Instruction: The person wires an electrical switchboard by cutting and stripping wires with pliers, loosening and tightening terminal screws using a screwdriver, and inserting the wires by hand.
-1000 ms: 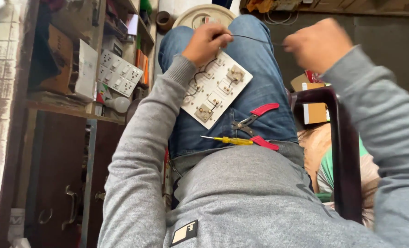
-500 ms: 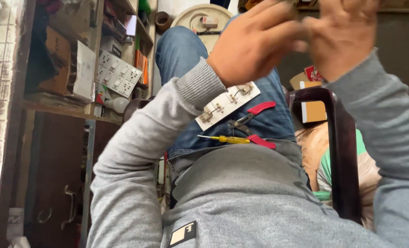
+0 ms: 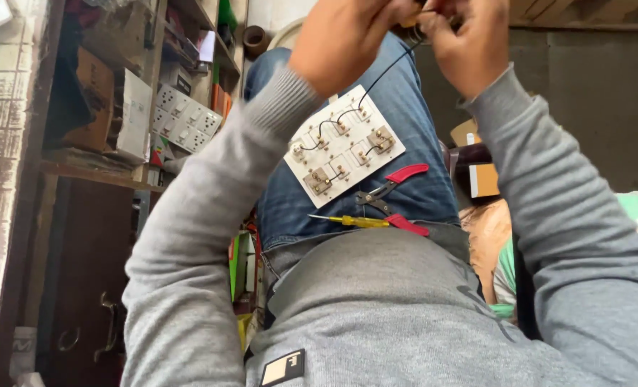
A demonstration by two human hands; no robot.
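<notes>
A white switch board plate (image 3: 344,149) lies back side up on my jeans-clad lap, with several brass-terminal switch backs joined by short black wires. A black wire (image 3: 383,75) runs from it up to my hands. My left hand (image 3: 344,39) and my right hand (image 3: 469,39) are raised together at the top edge, both pinching the end of that wire; the fingertips are partly cut off by the frame. Red-handled pliers (image 3: 397,190) and a yellow-handled screwdriver (image 3: 351,221) rest on my lap below the plate.
Wooden shelves (image 3: 104,168) at the left hold boxes and a white switch panel (image 3: 186,118). A dark cabinet door (image 3: 82,287) stands below them. A dark chair arm (image 3: 469,154) and small cartons (image 3: 483,179) are at the right.
Both hands have risen from the plate on my lap to the top of the view and come together on the black wire. The plate has shifted slightly on my lap.
</notes>
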